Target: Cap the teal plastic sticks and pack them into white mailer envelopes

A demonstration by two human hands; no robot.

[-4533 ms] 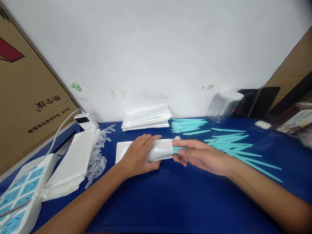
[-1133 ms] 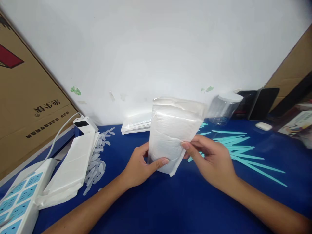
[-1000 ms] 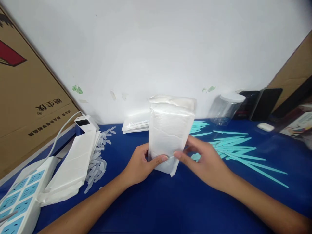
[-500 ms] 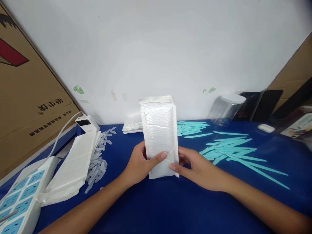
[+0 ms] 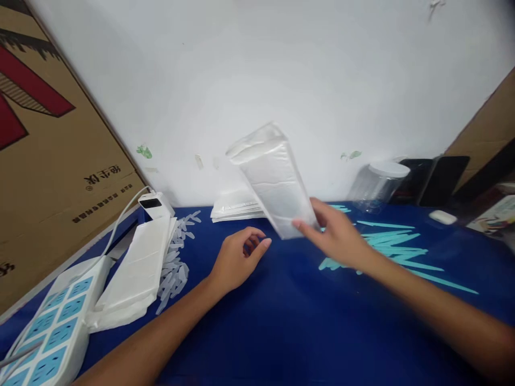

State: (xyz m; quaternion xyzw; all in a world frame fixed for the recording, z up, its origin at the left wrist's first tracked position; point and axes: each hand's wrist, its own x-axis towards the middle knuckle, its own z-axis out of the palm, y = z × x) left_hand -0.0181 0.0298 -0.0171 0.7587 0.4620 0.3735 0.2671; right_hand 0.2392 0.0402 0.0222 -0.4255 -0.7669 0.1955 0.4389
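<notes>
A white padded mailer (image 5: 277,185) is tilted to the left above the blue table, its flap end at the top. My right hand (image 5: 333,233) grips its lower right corner, thumb on the near face. My left hand (image 5: 240,258) is off the mailer, just left of its lower end, fingers curled with a gap between thumb and forefinger and nothing in them. Behind the mailer, a stack of white mailers (image 5: 233,206) lies against the wall. To the right of my right hand are turquoise plastic sticks (image 5: 396,244), slightly blurred.
At left are a white power strip (image 5: 68,321), more white mailers (image 5: 131,268), small translucent pieces (image 5: 173,273) and a white device (image 5: 156,205). A clear jar (image 5: 380,185), dark phones (image 5: 442,179) and a white case (image 5: 442,216) stand at back right. A cardboard box (image 5: 60,145) borders the left.
My left hand has let go of the mailer. My right hand has raised it and tipped its top to the left. The view has shifted slightly.
</notes>
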